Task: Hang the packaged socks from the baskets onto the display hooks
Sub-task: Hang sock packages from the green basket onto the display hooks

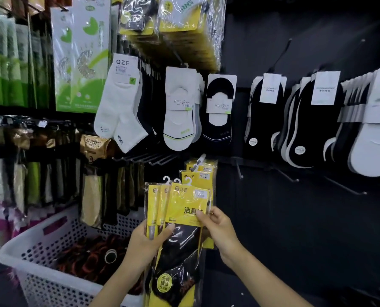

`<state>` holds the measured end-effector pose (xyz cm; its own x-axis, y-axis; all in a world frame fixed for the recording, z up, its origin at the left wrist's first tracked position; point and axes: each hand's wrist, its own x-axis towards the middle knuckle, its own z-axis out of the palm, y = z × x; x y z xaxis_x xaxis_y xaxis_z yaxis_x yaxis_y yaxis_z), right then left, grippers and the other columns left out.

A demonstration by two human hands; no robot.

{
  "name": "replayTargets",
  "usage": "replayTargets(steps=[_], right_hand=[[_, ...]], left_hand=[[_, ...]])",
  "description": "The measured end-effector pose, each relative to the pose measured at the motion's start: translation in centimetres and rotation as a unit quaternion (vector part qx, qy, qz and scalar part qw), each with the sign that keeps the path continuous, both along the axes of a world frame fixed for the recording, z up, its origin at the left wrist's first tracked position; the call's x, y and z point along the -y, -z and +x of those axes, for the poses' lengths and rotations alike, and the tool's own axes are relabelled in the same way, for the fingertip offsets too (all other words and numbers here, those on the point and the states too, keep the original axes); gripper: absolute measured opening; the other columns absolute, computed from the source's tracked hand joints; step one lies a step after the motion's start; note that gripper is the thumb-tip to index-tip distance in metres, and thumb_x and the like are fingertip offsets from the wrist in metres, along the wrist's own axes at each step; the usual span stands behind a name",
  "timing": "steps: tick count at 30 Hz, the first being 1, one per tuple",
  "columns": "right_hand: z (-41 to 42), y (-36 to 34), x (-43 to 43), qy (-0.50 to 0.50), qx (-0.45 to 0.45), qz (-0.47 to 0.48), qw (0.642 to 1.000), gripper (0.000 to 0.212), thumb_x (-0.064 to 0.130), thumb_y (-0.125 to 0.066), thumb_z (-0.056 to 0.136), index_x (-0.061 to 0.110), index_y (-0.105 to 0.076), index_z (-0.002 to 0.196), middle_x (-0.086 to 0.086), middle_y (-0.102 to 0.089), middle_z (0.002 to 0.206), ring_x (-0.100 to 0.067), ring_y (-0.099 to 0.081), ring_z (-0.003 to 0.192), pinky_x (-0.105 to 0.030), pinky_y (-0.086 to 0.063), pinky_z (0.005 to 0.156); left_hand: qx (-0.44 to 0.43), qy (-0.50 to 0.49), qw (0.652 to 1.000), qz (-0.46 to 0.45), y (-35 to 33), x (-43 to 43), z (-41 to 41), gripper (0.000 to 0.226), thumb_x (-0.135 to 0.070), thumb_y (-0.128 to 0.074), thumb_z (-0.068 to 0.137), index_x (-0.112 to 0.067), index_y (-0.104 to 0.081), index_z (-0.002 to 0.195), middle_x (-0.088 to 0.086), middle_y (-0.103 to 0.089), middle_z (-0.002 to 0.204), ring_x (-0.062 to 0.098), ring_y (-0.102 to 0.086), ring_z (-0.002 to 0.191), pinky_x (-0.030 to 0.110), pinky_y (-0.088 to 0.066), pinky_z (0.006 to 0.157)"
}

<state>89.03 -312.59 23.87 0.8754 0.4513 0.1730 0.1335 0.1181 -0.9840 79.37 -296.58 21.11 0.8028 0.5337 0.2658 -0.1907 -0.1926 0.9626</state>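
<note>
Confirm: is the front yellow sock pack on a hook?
Off: left hand and right hand hold the sock pack; its white hanger catches nothing.

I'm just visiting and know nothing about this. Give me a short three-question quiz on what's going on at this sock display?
1. True or false: the left hand and the right hand both hold the yellow sock packs.
2. The white basket sits: (a) at the person's left, (b) at the person's right, (c) on a top shelf.
3. Fill in: the hung packs just above the held ones are ____ in colour.
Key: 1 true; 2 a; 3 yellow.
</note>
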Motion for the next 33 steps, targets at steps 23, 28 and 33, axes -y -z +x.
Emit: replayTargets(steps=[23,28,33], right_hand=[[7.1,-1.7,-4.3,0.157,-0.081,0.004,0.984,0.022,0.025,-0.066,0.089,0.007,-0.061,0.099,-0.004,-0.060,0.100,-0.022,-0.055,0.101,-0.030,-0.042,0.088],[8.1,-0.2,-4.4,0.238,-0.158,-0.007,0.958,0.028,0.023,-0.068,0.087,0.002,-0.063,0.105,-0.016,-0.064,0.111,-0.030,-0.060,0.100,-0.038,-0.052,0.087],[5.4,0.0,-3.3,0.152,-0.108,0.000,0.982,0.028,0.026,-0.060,0.092,0.002,-0.061,0.106,-0.010,-0.063,0.093,-0.018,-0.061,0.082,-0.032,-0.053,0.077]], left_hand=[[0.036,-0.120,0.991,0.043,-1.8,-6.5,0.4,0.022,-0.049,-0.055,0.086,-0.033,-0.056,0.101,-0.023,-0.059,0.090,-0.012,-0.050,0.085,0.019,-0.038,0.077],[0.040,-0.108,0.993,0.025,-1.0,-6.6,0.5,0.056,-0.049,-0.056,0.084,0.001,-0.061,0.107,0.005,-0.067,0.087,0.018,-0.062,0.098,0.024,-0.045,0.077],[0.026,-0.083,0.996,-0.016,-0.5,-5.1,0.7,0.044,-0.051,-0.060,0.079,-0.020,-0.062,0.110,-0.011,-0.066,0.096,0.002,-0.062,0.089,0.015,-0.050,0.072]])
